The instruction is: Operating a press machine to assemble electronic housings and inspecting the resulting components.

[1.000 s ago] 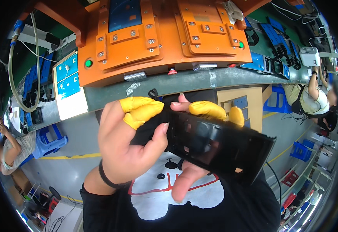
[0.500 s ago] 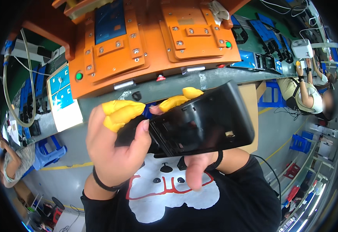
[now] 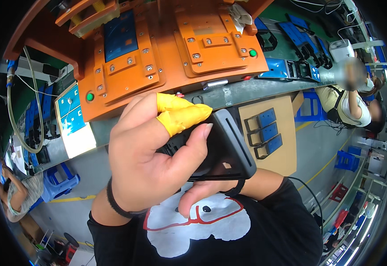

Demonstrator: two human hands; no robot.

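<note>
Now change: the black case [image 3: 222, 146] has turned edge-on, closer to the camera.
Left hand [image 3: 151, 155]: wraps it, thumb pressing.
Right hand [image 3: 204, 193]: holds it underneath.
Room: orange machine [image 3: 167, 53] just beyond.

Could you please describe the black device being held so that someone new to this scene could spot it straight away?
Start at the big orange fixture on the bench; just below it, mid-picture, the left hand with yellow fingertip covers grips the black device. It is a flat, dark slab, the only thing held.
</note>
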